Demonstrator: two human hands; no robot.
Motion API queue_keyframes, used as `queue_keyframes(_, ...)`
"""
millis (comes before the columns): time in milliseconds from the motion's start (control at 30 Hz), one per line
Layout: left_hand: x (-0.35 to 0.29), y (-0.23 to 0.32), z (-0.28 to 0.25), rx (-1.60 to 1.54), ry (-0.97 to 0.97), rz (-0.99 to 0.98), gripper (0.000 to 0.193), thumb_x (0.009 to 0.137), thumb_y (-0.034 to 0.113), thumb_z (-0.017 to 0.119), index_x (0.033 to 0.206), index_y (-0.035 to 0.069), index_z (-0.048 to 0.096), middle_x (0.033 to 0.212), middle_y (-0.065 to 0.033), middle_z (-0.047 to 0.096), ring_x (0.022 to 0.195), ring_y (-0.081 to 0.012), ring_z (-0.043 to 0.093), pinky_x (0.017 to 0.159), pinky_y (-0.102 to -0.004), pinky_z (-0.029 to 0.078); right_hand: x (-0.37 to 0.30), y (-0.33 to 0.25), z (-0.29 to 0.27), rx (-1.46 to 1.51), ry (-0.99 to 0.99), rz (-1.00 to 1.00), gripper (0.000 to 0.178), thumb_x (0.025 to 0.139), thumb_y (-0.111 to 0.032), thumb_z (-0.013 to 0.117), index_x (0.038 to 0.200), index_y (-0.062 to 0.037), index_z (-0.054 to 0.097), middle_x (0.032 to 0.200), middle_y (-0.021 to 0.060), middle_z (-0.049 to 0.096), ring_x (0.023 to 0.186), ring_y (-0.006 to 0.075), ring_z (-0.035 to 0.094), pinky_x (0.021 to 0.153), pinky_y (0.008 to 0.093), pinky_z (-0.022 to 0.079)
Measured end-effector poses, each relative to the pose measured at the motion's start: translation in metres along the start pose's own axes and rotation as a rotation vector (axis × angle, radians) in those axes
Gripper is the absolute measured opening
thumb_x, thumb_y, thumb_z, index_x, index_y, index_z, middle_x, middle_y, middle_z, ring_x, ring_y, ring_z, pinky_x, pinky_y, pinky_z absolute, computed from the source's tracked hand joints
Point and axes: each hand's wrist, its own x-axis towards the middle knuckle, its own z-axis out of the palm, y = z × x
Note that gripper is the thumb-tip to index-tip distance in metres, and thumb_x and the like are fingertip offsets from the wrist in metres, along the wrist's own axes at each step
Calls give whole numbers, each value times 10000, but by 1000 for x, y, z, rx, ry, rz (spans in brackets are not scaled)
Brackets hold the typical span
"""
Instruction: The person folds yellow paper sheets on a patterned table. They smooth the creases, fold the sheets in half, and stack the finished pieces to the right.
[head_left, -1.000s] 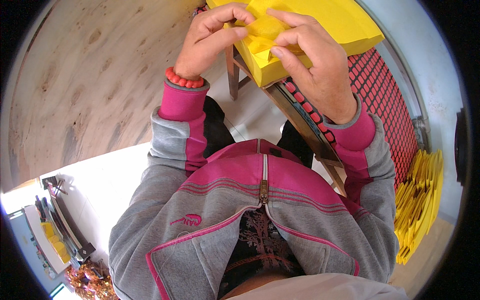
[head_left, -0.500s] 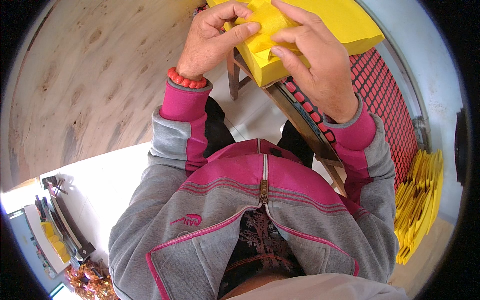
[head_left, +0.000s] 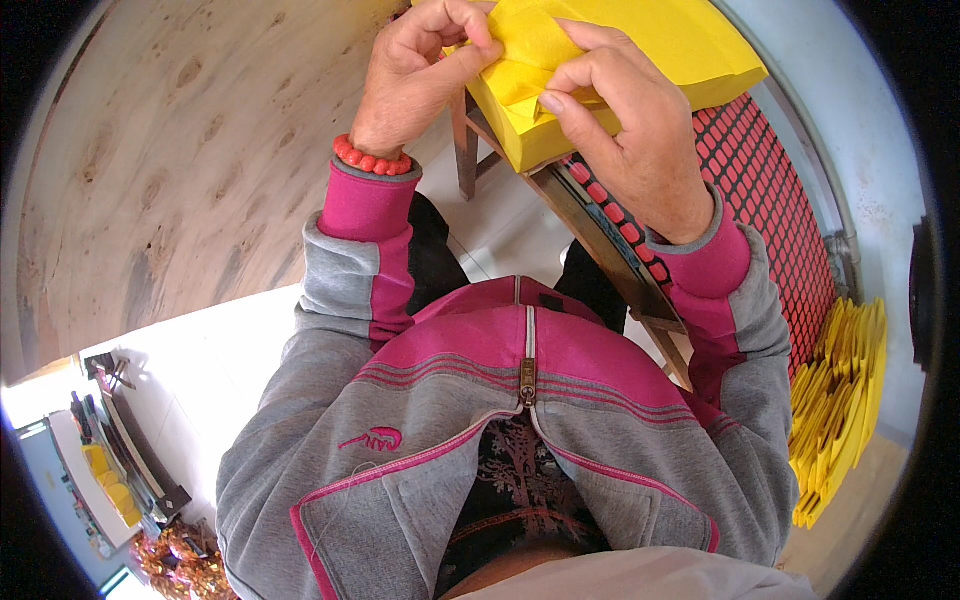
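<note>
A wooden surface (head_left: 610,255) with a red grid mat (head_left: 770,190) carries a stack of yellow paper (head_left: 690,50). On top of the stack, the left hand (head_left: 420,75) and the right hand (head_left: 625,130) pinch a yellow sheet (head_left: 525,55), with fingers closed on its folded edge.

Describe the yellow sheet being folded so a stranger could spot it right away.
Find the thick stack of yellow paper on the red mesh stand. The sheet lies on top, pinched by the left hand and right hand; it alone is creased.
</note>
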Motion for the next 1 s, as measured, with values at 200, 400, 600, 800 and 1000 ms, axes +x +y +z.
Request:
queue_keyframes(200, -1, 6, -10, 190, -185, 37, 162, 925, -67, 576, 1009, 11, 691, 1215, -88, 664, 1109, -179, 621, 964, -302, 471, 4, 3, 3, -42, 62, -107, 129, 859, -84, 714, 949, -26, 643, 1178, 216, 688, 1036, 374, 675, 891, 425, 541)
queue_keyframes(400, 5, 17, -10, 267, -282, 19, 207, 911, -12, 566, 1068, 5, 700, 1245, -103, 652, 1159, -204, 601, 997, -320, 446, -1, 5, 9, -50, 59, -67, 103, 886, -105, 688, 954, -42, 642, 1169, 198, 692, 1052, 377, 666, 907, 450, 531)
queue_keyframes(600, 6, 20, -10, 228, -316, 52, 264, 863, 44, 586, 1100, 11, 697, 1275, -114, 644, 1239, -233, 564, 1086, -364, 379, -2, 3, 8, 4, 69, -24, 132, 864, -93, 708, 955, -32, 634, 1145, 201, 688, 1031, 384, 666, 891, 444, 529)
queue_keyframes(800, 4, 20, -9, 269, -298, 47, 204, 870, 34, 640, 1067, 27, 692, 1284, -107, 646, 1235, -226, 569, 1091, -366, 375, -2, 2, 9, 30, 82, -10, 149, 853, -86, 723, 956, -29, 632, 1137, 195, 687, 1010, 379, 669, 875, 435, 531)
queue_keyframes(1000, 2, 10, -7, 240, -209, 36, 90, 926, 55, 700, 1010, 35, 676, 1196, -61, 666, 1137, -171, 590, 1018, -329, 423, 3, -6, 5, 16, 119, 17, 186, 868, -35, 730, 1030, -15, 641, 1166, 186, 694, 1045, 320, 678, 896, 365, 527)
